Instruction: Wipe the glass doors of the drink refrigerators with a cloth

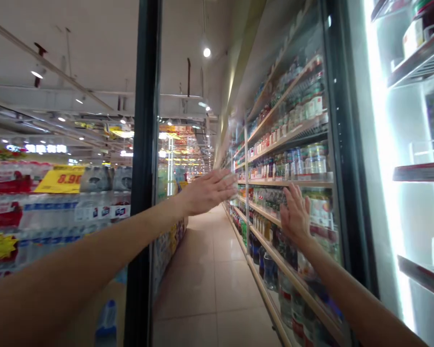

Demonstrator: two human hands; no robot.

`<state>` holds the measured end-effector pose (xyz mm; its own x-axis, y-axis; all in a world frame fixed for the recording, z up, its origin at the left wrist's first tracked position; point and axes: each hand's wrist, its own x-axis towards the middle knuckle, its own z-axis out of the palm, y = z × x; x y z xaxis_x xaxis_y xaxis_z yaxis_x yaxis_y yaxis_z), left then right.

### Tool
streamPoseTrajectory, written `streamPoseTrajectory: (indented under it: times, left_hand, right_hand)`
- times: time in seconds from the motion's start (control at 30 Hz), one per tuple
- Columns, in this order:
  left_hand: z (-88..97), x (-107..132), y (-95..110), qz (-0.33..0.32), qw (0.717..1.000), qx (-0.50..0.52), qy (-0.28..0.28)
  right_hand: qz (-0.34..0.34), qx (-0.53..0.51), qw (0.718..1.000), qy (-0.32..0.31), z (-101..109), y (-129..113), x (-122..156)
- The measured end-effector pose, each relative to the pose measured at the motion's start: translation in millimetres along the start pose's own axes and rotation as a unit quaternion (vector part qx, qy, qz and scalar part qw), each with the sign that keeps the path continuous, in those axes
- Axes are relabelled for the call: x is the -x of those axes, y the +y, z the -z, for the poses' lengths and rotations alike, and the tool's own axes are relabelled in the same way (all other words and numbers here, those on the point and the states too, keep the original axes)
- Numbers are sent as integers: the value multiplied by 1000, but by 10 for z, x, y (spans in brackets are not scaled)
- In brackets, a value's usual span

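Both hands are bare and clutch nothing: the left hand (pixel 214 190) spreads flat with fingers extended, and the right hand (pixel 297 212) lifts its fingers, palm forward. Both are before the pane of the dark-framed glass door (pixel 144 144), which stands upright ahead of the person; whether either palm touches it, I cannot tell. Working at this pane well probably means flat palms, light even pressure, and wrists clear of the frame. Right of the door are lit shelves (pixel 421 172); left of it, packed bottles (pixel 50 212) under a yellow price sign (pixel 60 179); through it, a tiled floor (pixel 198 284).
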<state>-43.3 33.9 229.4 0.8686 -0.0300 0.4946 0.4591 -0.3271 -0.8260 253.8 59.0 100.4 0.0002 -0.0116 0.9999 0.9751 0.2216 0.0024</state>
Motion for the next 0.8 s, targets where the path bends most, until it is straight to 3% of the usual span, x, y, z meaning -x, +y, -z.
streamPoseTrajectory:
  times: [0.1, 0.13, 0.17, 0.2, 0.27, 0.33, 0.37, 0.43, 0.53, 0.57, 0.6, 0.7, 0.73, 0.8]
  left_hand:
    - [55, 91, -118, 195, 978, -30, 72]
    - [52, 138, -94, 232, 968, -34, 91]
    - [37, 201, -27, 230, 968, -31, 95]
    - [12, 278, 75, 190, 978, -22, 83]
    - [-48, 442, 319, 38, 999, 12, 28]
    - [-81, 551, 481, -97, 994, 47, -27]
    - [-78, 568, 497, -128, 989, 54, -44]
    - [-38, 542, 419, -82, 995, 40, -48]
    - [30, 468, 290, 117, 993, -15, -2]
    - [35, 459, 306, 132, 991, -19, 3]
    - [28, 459, 354, 101, 995, -12, 0]
    - [-25, 445, 541, -110, 992, 46, -50]
    - [-39, 417, 564, -137, 987, 52, -62]
    - [-50, 320, 519, -69, 995, 30, -57]
  right_hand:
    - [-4, -4, 1000, 8, -3, -21, 0]
    - [-6, -4, 1000, 12, -6, -27, 0]
    - [-9, -3, 1000, 13, -10, -32, 0]
    - [-10, -2, 1000, 14, -16, -36, 1]
    - [-8, -1, 1000, 16, -28, -42, 2]
    - [-7, 0, 1000, 18, -38, -46, 4]
    - [-8, 0, 1000, 20, -42, -48, 5]
    - [-13, -1, 1000, 21, -44, -52, 5]
    - [-17, -5, 1000, 16, -37, -60, 6]
    - [-19, -6, 1000, 14, -35, -63, 7]
    - [-20, -8, 1000, 13, -33, -67, 8]
    - [-21, -12, 1000, 16, -37, -78, 14]
    - [-20, -13, 1000, 18, -41, -80, 17]
    - [-17, -11, 1000, 19, -49, -82, 24]
